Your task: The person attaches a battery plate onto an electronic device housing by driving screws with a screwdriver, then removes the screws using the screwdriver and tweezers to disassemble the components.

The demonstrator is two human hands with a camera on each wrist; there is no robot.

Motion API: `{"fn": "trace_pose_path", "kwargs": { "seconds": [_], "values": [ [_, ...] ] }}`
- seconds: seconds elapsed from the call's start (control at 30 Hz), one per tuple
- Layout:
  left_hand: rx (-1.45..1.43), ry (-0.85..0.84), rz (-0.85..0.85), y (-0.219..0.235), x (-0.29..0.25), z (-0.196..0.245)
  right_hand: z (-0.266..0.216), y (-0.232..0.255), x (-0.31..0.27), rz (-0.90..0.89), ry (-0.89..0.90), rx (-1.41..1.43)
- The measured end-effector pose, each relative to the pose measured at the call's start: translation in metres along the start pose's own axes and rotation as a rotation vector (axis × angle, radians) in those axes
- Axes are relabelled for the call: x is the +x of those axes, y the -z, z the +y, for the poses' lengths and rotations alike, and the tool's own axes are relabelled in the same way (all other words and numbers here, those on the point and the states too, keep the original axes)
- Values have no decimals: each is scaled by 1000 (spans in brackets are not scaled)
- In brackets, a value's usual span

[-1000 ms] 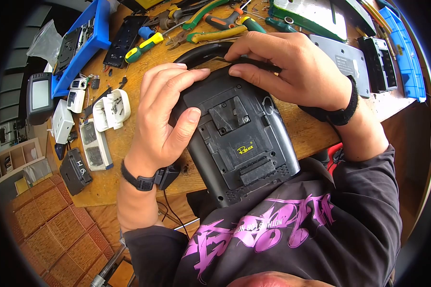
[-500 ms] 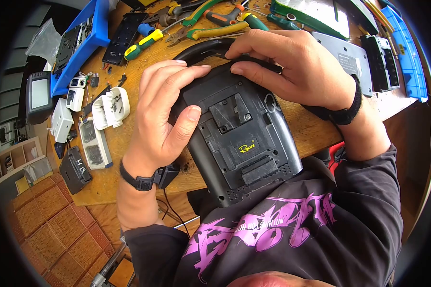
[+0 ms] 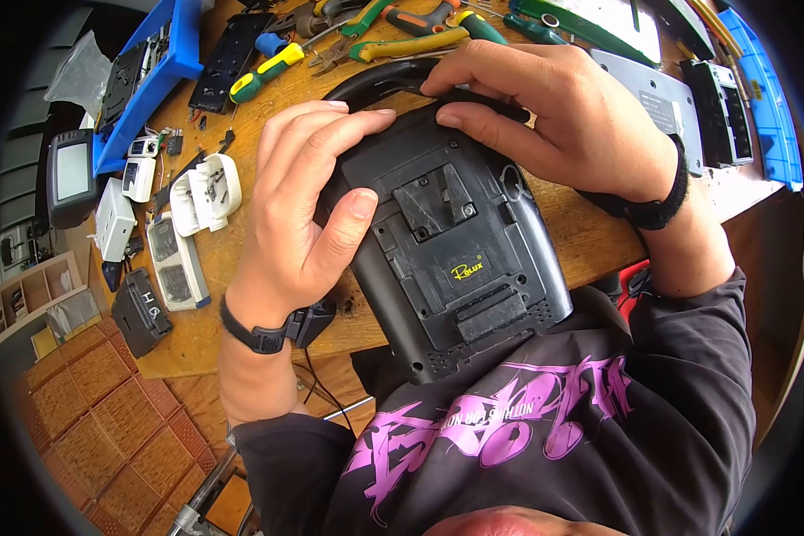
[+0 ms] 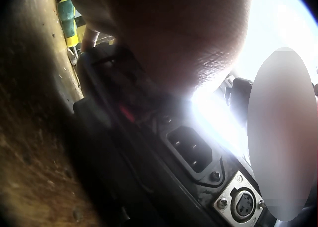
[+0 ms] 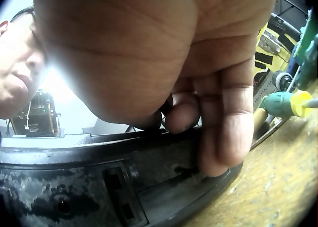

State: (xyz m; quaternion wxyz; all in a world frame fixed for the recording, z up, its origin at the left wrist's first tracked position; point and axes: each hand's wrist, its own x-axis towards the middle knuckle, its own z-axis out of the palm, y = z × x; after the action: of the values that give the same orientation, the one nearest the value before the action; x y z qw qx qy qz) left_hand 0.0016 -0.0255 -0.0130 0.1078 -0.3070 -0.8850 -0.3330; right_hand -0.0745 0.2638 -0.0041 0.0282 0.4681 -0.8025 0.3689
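Note:
A black casing (image 3: 463, 255) with a yellow "Rolux" label lies back-side up, its lower end against the shirt. My left hand (image 3: 297, 210) grips its upper left side, fingers over the top edge and thumb at the back face. At the top right, thumb and forefinger of my right hand (image 3: 572, 125) pinch a black edge by the curved handle (image 3: 366, 87). In the left wrist view the left palm (image 4: 174, 33) is above a power socket (image 4: 189, 146) and a round connector (image 4: 243, 205). The right hand's outer fingers (image 5: 233, 132) lie against the casing's side (image 5: 74, 187).
Behind the casing lie a yellow-green screwdriver (image 3: 266, 73) and pliers (image 3: 411, 45). On the left are a blue tray (image 3: 188, 54), a white box with screws (image 3: 207, 194) and a black part marked "HQ" (image 3: 140, 313). A grey panel (image 3: 657, 103) and blue holder (image 3: 764, 98) stand at right.
Both hands keep their places on the casing. The casing and right hand appear slightly further right, while the head view has shifted a little and the tools behind sit higher in it.

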Motion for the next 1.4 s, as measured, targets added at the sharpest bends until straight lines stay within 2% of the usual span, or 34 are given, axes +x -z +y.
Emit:
{"fn": "trace_pose_path", "kwargs": {
  "seconds": [0.2,0.5,0.6,0.67,0.7,1.0,1.1,1.17,1.4],
  "values": [
    [9,-9,-7,1,0,-1,-3,1,1,-23,-9,3],
    [24,-7,-29,2,-1,-2,-7,0,4,34,51,-53],
    [29,-4,-36,3,-1,-2,-7,11,6,-64,62,34],
    [31,-1,-41,3,-1,-1,-13,12,8,-139,-125,54],
    [32,-2,-38,3,-1,-1,-13,12,8,-140,-127,57],
    [32,-10,-27,0,-2,-2,-10,9,7,-119,-85,14],
    [32,-7,-25,0,-2,-3,-9,8,7,-115,-125,109],
    [35,-8,-24,1,-2,-3,-9,9,6,-119,-62,15],
    [38,-7,-27,1,-2,-3,-10,9,7,-102,-49,36]
  ]
}}
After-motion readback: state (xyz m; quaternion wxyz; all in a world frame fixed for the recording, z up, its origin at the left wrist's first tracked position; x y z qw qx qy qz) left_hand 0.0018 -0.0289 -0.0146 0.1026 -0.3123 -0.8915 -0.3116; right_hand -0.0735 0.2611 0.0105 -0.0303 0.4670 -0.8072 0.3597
